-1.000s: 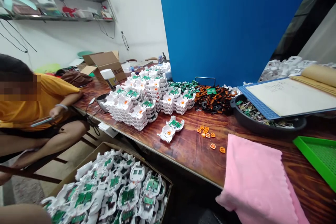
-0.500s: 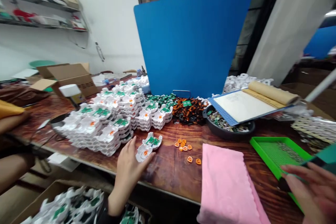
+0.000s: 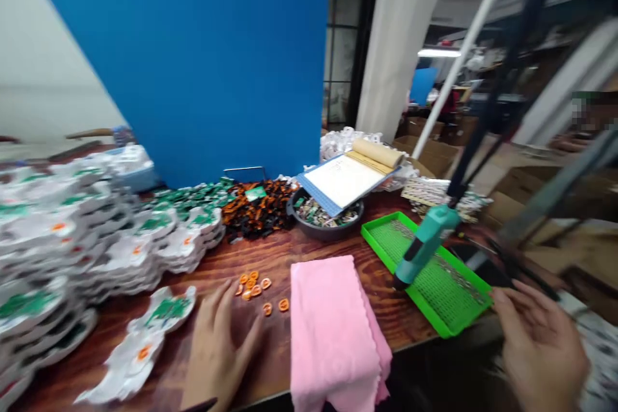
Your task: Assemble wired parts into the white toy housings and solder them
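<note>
1. Left hand (image 3: 217, 351): flat on the wooden tabletop (image 3: 338, 248), palm down, fingers spread, gripping nothing.
2. Orange buttons (image 3: 253, 286): a small loose cluster on the tabletop, just beyond the left fingertips.
3. White plastic shells (image 3: 145, 341): two lying loose just left of the left hand, one with a green circuit board inside, one with an orange dot.
4. Stacks of white shells (image 3: 58, 251): many layers, filling the left of the tabletop.
5. Pink cloth (image 3: 331, 328): folded, right of the left hand, its near end hanging over the tabletop edge.
6. Right hand (image 3: 541, 347): raised off the near right edge, fingers loosely open, holding nothing; blurred.
7. Green tray (image 3: 429, 280): mesh-bottomed, near the right hand.
8. Teal screwdriver (image 3: 425, 244): hanging tilted, tip over the green tray.
9. Dark bowl (image 3: 323, 225): small parts inside, an open notebook (image 3: 345, 177) resting across it.
10. Orange-and-black parts pile (image 3: 258, 206): before the blue board (image 3: 193, 64).
</note>
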`<state>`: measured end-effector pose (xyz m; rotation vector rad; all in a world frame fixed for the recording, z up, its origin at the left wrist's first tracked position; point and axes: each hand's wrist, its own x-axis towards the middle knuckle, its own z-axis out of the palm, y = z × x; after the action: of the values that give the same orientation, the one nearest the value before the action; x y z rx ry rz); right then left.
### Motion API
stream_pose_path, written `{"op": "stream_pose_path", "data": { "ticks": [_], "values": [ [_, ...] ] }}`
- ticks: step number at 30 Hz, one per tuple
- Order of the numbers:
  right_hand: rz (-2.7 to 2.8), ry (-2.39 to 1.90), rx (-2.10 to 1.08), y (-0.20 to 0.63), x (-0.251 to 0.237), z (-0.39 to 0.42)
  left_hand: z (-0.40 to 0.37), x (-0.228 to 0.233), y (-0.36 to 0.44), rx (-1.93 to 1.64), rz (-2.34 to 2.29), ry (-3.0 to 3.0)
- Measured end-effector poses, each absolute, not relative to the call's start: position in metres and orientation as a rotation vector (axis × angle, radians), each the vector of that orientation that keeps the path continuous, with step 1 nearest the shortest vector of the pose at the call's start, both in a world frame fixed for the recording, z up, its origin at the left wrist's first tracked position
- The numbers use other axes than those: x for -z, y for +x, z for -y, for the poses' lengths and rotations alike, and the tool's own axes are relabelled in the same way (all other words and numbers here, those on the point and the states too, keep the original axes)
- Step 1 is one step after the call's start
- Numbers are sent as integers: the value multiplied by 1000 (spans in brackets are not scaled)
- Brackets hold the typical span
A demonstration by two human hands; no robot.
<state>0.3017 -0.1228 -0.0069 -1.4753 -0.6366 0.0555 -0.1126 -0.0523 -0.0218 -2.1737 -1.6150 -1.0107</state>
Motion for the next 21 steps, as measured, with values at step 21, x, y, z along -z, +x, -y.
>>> {"op": "stream_pose_path", "data": {
  "ticks": [21],
  "values": [
    [965, -1567, -179, 375, -16, 46, 28, 54, -124, 889, 1932, -2212]
  ]
}}
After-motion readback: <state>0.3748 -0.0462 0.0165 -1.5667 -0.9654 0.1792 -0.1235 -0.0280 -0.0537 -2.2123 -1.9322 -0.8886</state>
